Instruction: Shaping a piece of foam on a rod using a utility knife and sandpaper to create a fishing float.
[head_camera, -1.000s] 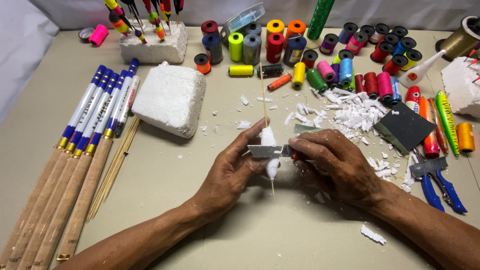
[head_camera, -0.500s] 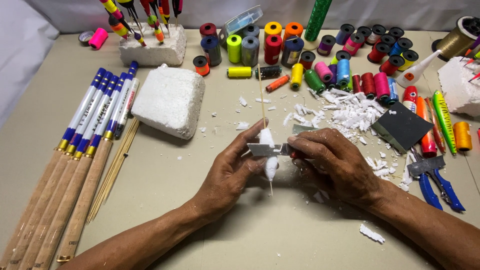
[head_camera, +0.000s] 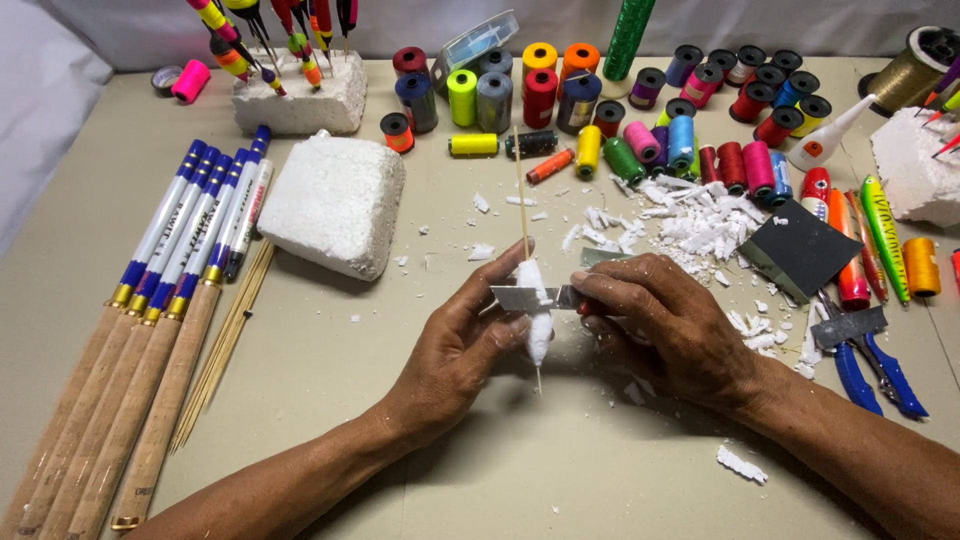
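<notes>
Just below the heap of white foam shavings (head_camera: 690, 225), both hands are meeting over the beige surface (head_camera: 560, 470). Left hand (head_camera: 455, 350) is pinching a small white foam float body (head_camera: 535, 305) skewered on a thin wooden stick (head_camera: 521, 190), its grip closing around the foam. Right hand (head_camera: 670, 325) is holding a flat metal blade (head_camera: 525, 297) crosswise against the foam, fingers clamping the blade's end. Left of the shavings a white foam block (head_camera: 335, 205) is lying; beyond them thread spools (head_camera: 560, 85) are standing, and blue-handled pliers (head_camera: 870, 365) are lying to their right
</notes>
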